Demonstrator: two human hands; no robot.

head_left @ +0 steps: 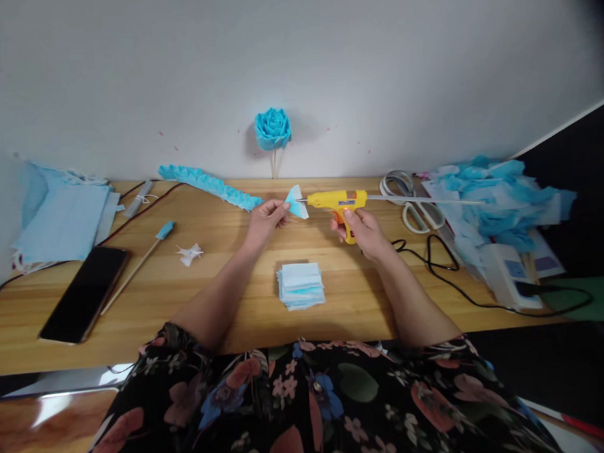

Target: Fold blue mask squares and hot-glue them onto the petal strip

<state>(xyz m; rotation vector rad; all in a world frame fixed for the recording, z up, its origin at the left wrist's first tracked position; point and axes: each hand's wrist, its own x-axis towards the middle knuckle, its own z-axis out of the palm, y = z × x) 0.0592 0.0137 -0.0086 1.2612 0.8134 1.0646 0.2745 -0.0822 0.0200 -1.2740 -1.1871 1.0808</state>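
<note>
My right hand (362, 229) grips a yellow hot glue gun (337, 199) by its handle, a long glue stick (425, 199) jutting from the back. The gun's nozzle points left and meets, or nearly meets, a folded light-blue fabric piece (296, 204). That piece is pinched in the fingers of my left hand (271, 216). Just left of that hand ends a row of folded blue petals (207, 180). Between my forearms lies a stack of light-blue fabric squares (300, 285). A finished blue fabric rose (272, 129) on a stick stands against the wall.
At left are face masks (61, 220), a phone (85, 294), a blue-tipped stick (136, 270) and a white scrap (190, 253). At right lie scissors (422, 216), tape (399, 182), a blue fabric heap (505, 197), a white box (509, 274) and a black cord (455, 298).
</note>
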